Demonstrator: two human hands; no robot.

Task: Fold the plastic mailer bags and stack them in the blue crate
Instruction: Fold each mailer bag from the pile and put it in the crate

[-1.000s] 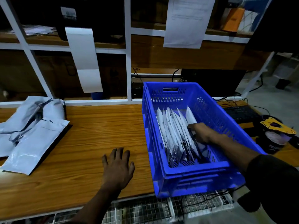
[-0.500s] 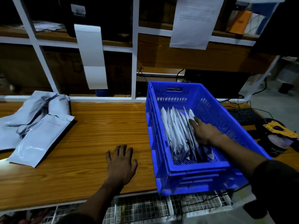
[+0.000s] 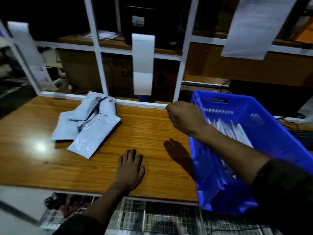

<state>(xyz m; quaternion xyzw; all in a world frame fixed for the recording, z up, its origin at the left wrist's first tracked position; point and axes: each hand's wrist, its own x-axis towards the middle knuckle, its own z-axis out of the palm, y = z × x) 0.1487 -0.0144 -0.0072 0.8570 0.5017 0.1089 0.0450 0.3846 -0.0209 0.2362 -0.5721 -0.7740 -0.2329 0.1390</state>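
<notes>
Head view: the left hand (image 3: 130,168) lies palm-down on the orange-brown wooden tabletop (image 3: 152,131), fingers straight and slightly spread, holding nothing. The right hand (image 3: 183,118) hangs in the air above the table, just left of the blue slotted plastic crate (image 3: 264,126), its fingers curled loosely downward; nothing shows in its grip, though the underside of the fingers is hidden, and its shadow falls on the wood below. Inside the crate a row of folded pale grey plastic mailer bags (image 3: 232,129) stands on edge (partly covered by the right forearm and blurred). A loose pile of unfolded pale grey plastic mailer bags (image 3: 89,126) lies flat on the table's far left part, well apart from both hands. A white strip of paper (image 3: 143,65) hangs from the white-framed shelving (image 3: 100,65) behind the table
</notes>
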